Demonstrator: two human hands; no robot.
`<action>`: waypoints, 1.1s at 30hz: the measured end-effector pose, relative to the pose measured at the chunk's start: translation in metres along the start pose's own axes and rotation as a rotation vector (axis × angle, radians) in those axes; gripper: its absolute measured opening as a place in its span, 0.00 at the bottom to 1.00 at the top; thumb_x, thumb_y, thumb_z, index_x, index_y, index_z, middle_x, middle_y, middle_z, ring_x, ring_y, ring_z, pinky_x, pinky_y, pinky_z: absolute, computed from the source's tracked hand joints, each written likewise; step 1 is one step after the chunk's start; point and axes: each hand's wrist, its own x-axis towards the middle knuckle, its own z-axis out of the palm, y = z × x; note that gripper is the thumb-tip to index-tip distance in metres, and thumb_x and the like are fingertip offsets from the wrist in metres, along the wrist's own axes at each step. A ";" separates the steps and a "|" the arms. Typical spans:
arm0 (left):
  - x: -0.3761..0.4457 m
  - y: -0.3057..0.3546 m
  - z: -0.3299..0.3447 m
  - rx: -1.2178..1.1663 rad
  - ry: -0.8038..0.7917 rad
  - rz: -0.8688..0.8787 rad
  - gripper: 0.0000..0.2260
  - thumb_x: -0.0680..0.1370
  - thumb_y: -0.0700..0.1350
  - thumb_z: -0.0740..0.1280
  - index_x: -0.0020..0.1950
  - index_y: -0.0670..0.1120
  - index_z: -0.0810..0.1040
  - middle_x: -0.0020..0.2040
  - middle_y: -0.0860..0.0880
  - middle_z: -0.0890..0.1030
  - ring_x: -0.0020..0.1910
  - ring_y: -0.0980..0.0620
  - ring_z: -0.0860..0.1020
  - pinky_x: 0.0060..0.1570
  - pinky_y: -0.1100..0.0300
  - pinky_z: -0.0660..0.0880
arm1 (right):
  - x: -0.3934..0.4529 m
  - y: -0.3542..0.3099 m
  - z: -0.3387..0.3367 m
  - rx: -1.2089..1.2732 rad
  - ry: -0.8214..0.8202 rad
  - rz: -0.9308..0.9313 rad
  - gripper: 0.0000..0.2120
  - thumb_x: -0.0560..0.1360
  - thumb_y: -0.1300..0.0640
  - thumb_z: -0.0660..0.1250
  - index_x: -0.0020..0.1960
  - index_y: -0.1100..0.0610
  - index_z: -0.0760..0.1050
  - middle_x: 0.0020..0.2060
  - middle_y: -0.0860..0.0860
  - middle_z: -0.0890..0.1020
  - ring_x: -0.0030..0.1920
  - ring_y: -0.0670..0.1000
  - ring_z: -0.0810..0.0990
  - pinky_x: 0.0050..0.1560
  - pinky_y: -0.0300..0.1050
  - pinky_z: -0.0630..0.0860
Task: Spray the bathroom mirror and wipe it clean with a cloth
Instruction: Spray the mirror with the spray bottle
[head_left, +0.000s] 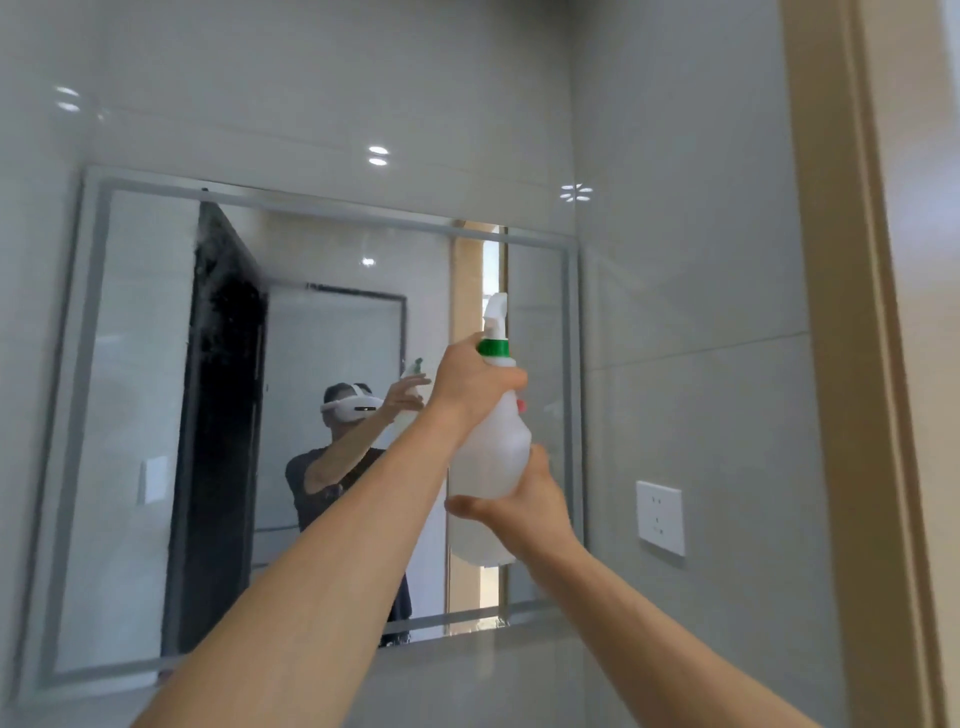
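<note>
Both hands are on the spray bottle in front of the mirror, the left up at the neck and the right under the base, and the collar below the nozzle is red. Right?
Not quite: the collar is green, as the head view shows. The rest holds: the left hand grips the spray bottle at the neck, the right hand supports its base, in front of the mirror.

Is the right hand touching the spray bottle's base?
Touching. The head view shows the right hand cupped under the spray bottle, thumb against its side; the left hand grips the neck.
</note>
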 end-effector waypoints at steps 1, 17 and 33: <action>0.000 -0.002 0.006 -0.011 -0.005 -0.004 0.15 0.70 0.31 0.70 0.57 0.34 0.75 0.43 0.42 0.77 0.32 0.43 0.82 0.29 0.60 0.78 | 0.000 0.004 -0.006 -0.007 0.006 0.015 0.37 0.63 0.52 0.82 0.61 0.46 0.61 0.51 0.46 0.75 0.52 0.50 0.75 0.37 0.38 0.69; -0.007 -0.033 0.028 -0.046 -0.035 -0.073 0.12 0.69 0.31 0.70 0.51 0.39 0.75 0.39 0.44 0.76 0.32 0.42 0.82 0.32 0.55 0.79 | -0.009 0.036 -0.012 -0.048 0.005 0.093 0.40 0.60 0.52 0.83 0.64 0.48 0.63 0.53 0.46 0.76 0.53 0.50 0.76 0.36 0.36 0.67; -0.052 -0.108 0.042 -0.038 -0.011 -0.156 0.17 0.67 0.33 0.72 0.54 0.39 0.76 0.42 0.44 0.79 0.33 0.43 0.81 0.41 0.38 0.82 | -0.053 0.098 0.008 -0.110 -0.012 0.212 0.45 0.59 0.52 0.84 0.68 0.48 0.63 0.58 0.49 0.77 0.59 0.54 0.76 0.54 0.51 0.77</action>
